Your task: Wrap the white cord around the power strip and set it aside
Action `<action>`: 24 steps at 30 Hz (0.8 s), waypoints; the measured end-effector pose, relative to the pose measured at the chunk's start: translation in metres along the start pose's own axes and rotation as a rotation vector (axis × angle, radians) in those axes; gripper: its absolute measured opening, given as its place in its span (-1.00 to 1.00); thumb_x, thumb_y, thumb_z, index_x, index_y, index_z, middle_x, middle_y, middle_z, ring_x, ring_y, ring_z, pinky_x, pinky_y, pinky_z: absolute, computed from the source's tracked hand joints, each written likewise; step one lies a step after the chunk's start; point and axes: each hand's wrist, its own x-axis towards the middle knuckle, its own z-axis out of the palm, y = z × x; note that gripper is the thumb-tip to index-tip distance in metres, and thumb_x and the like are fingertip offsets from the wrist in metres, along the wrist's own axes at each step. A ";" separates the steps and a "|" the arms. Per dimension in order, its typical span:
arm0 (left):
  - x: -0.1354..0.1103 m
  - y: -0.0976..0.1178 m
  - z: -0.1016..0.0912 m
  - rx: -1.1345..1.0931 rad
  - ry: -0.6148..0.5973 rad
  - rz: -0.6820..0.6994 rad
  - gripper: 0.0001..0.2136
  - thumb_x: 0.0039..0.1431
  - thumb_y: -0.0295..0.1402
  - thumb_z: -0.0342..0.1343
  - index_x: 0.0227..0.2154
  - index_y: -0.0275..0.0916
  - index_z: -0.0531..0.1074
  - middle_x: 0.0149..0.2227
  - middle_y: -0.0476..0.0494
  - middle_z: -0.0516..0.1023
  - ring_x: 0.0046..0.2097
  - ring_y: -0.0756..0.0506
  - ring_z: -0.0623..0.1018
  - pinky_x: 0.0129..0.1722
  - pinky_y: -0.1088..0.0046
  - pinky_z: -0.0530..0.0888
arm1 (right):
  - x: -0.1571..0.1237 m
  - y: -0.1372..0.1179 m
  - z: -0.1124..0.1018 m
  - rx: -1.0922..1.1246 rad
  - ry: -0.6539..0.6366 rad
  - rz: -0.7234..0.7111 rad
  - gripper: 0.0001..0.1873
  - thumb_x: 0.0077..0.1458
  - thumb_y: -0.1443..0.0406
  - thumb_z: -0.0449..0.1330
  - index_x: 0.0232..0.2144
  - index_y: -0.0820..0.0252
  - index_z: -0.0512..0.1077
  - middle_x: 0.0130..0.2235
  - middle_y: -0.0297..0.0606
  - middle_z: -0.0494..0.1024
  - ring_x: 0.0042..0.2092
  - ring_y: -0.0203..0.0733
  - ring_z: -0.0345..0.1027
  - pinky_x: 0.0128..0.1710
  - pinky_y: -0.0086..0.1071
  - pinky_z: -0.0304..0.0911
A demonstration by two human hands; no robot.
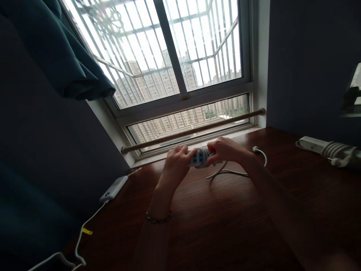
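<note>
Both hands hold a white power strip (198, 157) just above a dark wooden table (225, 218), near the window. My left hand (176, 163) grips its left end, fingers curled round it. My right hand (225, 150) is closed on its right end, where white cable is wound round the strip. The loose part of the cable (225, 172) trails over the table to the right, and its plug (256, 149) lies by the sill. A bracelet (158, 219) sits on my left wrist.
A second white power strip (310, 143) with a coiled cable (335, 152) lies at the far right. A small white device (113, 189) with a cable (81, 233) rests at the table's left edge. A rod (194, 130) runs along the window; a dark curtain (62, 56) hangs upper left.
</note>
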 end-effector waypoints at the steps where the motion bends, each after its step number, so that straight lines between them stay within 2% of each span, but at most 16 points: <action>1: -0.001 0.001 -0.003 0.005 -0.005 0.004 -0.56 0.02 -0.52 0.00 0.01 -0.07 0.27 -0.17 -0.12 0.39 -0.16 -0.19 0.30 -0.19 0.25 0.25 | 0.000 -0.003 0.000 -0.030 0.001 -0.016 -0.56 -0.29 -0.04 0.30 -0.53 0.20 0.39 -0.60 -0.40 0.34 -0.56 -0.40 0.05 -0.56 -0.48 -0.21; 5: -0.009 -0.005 -0.016 -0.077 -0.100 0.037 -0.58 -0.03 -0.51 0.07 -0.06 -0.08 0.34 -0.25 -0.09 0.41 -0.21 -0.15 0.32 -0.23 0.30 0.26 | 0.001 -0.010 0.002 -0.023 0.009 -0.086 -0.52 -0.30 -0.09 0.27 -0.57 0.21 0.37 -0.62 -0.39 0.32 -0.56 -0.39 0.02 -0.56 -0.46 -0.21; 8: -0.016 -0.016 -0.026 -0.276 -0.243 0.088 -0.49 -0.17 -0.41 0.23 -0.05 -0.06 0.34 -0.28 -0.04 0.41 -0.25 -0.11 0.33 -0.28 0.40 0.28 | 0.003 -0.011 0.007 0.221 -0.021 -0.115 -0.51 -0.31 -0.07 0.28 -0.59 0.24 0.33 -0.63 -0.42 0.28 -0.56 -0.41 0.03 -0.57 -0.48 -0.16; 10: -0.019 -0.023 -0.033 -0.446 -0.332 0.156 -0.40 -0.25 -0.33 0.30 -0.03 -0.04 0.32 -0.27 -0.01 0.41 -0.25 -0.08 0.35 -0.28 0.45 0.29 | 0.005 -0.011 0.010 0.548 -0.130 -0.144 -0.52 -0.31 -0.02 0.31 -0.56 0.27 0.30 -0.63 -0.45 0.24 -0.56 -0.44 0.03 -0.58 -0.52 -0.11; 13: -0.021 -0.028 -0.042 -0.664 -0.420 0.317 -0.41 -0.21 -0.24 0.28 -0.01 -0.05 0.31 -0.27 -0.01 0.41 -0.27 -0.03 0.38 -0.27 0.49 0.30 | 0.005 -0.015 0.013 1.053 -0.398 -0.216 -0.55 -0.27 0.09 0.34 -0.48 0.29 0.26 -0.61 -0.47 0.25 -0.56 -0.46 0.07 -0.61 -0.57 -0.04; 16: -0.021 -0.026 -0.048 -0.783 -0.407 0.422 -0.43 -0.18 -0.23 0.25 -0.01 -0.10 0.31 -0.23 -0.05 0.42 -0.26 -0.03 0.40 -0.24 0.49 0.30 | 0.005 -0.019 0.013 1.294 -0.623 -0.249 -0.60 -0.19 0.18 0.32 -0.40 0.30 0.25 -0.59 -0.48 0.26 -0.61 -0.50 0.04 -0.69 -0.61 -0.09; 18: -0.021 -0.024 -0.050 -0.818 -0.355 0.414 -0.44 -0.20 -0.24 0.26 -0.03 -0.14 0.33 -0.21 -0.08 0.42 -0.23 -0.06 0.40 -0.19 0.46 0.30 | 0.005 -0.021 0.014 1.419 -0.687 -0.241 -0.62 -0.16 0.19 0.31 -0.39 0.31 0.24 -0.59 -0.49 0.24 -0.65 -0.52 -0.01 -0.74 -0.62 -0.15; 20: -0.021 -0.023 -0.049 -0.875 -0.296 0.364 -0.43 -0.22 -0.26 0.28 -0.05 -0.18 0.33 -0.18 -0.11 0.42 -0.19 -0.09 0.41 -0.15 0.43 0.30 | 0.003 -0.025 0.017 1.542 -0.620 -0.237 -0.59 -0.19 0.16 0.31 -0.43 0.31 0.24 -0.60 -0.50 0.21 -0.65 -0.53 -0.02 -0.73 -0.61 -0.15; 22: -0.020 -0.023 -0.045 -0.986 -0.236 0.309 -0.41 -0.27 -0.29 0.30 -0.07 -0.23 0.31 -0.13 -0.15 0.41 -0.15 -0.12 0.40 -0.12 0.40 0.31 | 0.001 -0.032 0.022 1.620 -0.456 -0.198 -0.58 -0.19 0.10 0.30 -0.46 0.30 0.25 -0.57 -0.45 0.23 -0.60 -0.50 0.05 -0.67 -0.58 -0.03; 24: -0.020 -0.022 -0.041 -1.125 -0.188 0.241 -0.37 -0.33 -0.33 0.34 -0.09 -0.26 0.28 -0.13 -0.18 0.40 -0.14 -0.14 0.40 -0.13 0.40 0.33 | -0.003 -0.040 0.028 1.632 -0.264 -0.074 -0.62 -0.12 0.06 0.23 -0.44 0.27 0.29 -0.51 -0.38 0.28 -0.50 -0.41 0.15 -0.57 -0.52 0.10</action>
